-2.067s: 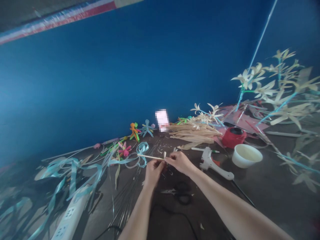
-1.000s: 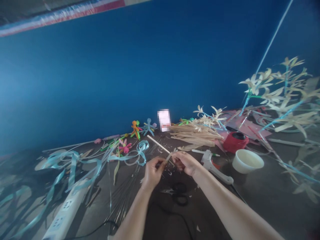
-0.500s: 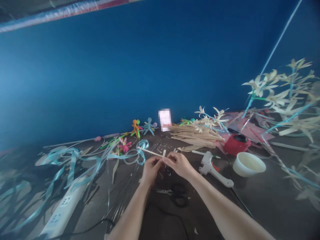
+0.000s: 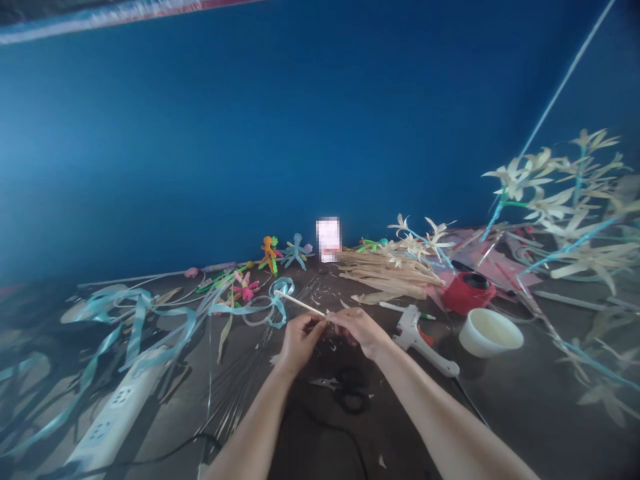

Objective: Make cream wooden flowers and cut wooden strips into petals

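Observation:
My left hand [image 4: 300, 341] is closed on a thin pale stick [image 4: 301, 303], which points up and to the left from its fingertips. Fingers pinched, my right hand [image 4: 361, 328] meets the left at the stick's near end. A small pale strip [image 4: 327, 313] shows between the two sets of fingertips, mostly hidden by them. Below the hands, black-handled scissors [image 4: 345, 390] lie on the dark table [image 4: 320, 440]. To the right of my right hand is a white hot glue gun [image 4: 423, 343] with an orange trigger.
A white cup [image 4: 491, 333] and a red round object [image 4: 469, 292] stand at right, near pale flowers [image 4: 560, 193] on blue stems. Dried husk strips [image 4: 390, 275] lie behind. On the left are light-blue ribbon [image 4: 135, 313], a power strip [image 4: 113, 417], thin wires [image 4: 240, 373] and small pipe-cleaner figures [image 4: 270, 255].
The pale strip that stood up at the stick's end is now lower and mostly covered by my right fingers. My right hand has turned slightly over it; the view has shifted a little.

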Tool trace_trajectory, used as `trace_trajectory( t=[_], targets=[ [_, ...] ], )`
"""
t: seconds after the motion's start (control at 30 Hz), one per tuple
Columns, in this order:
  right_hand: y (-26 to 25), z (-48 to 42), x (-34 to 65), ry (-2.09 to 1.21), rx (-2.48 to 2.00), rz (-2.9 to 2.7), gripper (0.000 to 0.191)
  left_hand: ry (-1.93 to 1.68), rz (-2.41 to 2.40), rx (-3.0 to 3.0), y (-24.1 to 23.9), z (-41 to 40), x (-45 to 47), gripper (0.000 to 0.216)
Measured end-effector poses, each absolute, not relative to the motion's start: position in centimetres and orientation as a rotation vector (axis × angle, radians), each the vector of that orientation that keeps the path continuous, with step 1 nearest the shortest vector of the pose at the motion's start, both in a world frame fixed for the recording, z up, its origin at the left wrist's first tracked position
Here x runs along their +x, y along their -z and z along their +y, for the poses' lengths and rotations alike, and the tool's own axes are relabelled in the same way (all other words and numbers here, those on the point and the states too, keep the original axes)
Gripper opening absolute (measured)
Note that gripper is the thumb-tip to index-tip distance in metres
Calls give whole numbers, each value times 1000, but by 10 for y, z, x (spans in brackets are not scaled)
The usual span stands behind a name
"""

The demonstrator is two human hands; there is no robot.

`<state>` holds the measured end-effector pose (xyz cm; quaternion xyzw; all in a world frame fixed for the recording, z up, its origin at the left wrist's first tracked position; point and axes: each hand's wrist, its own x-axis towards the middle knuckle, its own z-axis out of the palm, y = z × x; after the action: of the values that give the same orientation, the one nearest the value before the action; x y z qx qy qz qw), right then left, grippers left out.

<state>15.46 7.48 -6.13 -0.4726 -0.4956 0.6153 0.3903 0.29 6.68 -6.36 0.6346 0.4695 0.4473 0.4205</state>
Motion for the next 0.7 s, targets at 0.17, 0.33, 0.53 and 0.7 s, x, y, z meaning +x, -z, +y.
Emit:
trace_trajectory(
  t=[0.17, 0.33, 0.53, 0.7],
  targets=[
    [59, 79, 164, -1751, -1040, -1039, 38, -1134, 1172, 1540, 67, 68, 4, 20],
    [59, 90, 178, -1585, -966, -762, 35, -1131, 1156, 1266, 71, 73, 5, 25],
    [62, 83, 161, -1377, -1131, -1036, 30, -1067, 1062, 1048, 70, 73, 6, 28],
    [64, 78, 150, -1393, -1129, -1175, 26, -1018, 1031, 1055, 70, 71, 7, 28]
  ],
)
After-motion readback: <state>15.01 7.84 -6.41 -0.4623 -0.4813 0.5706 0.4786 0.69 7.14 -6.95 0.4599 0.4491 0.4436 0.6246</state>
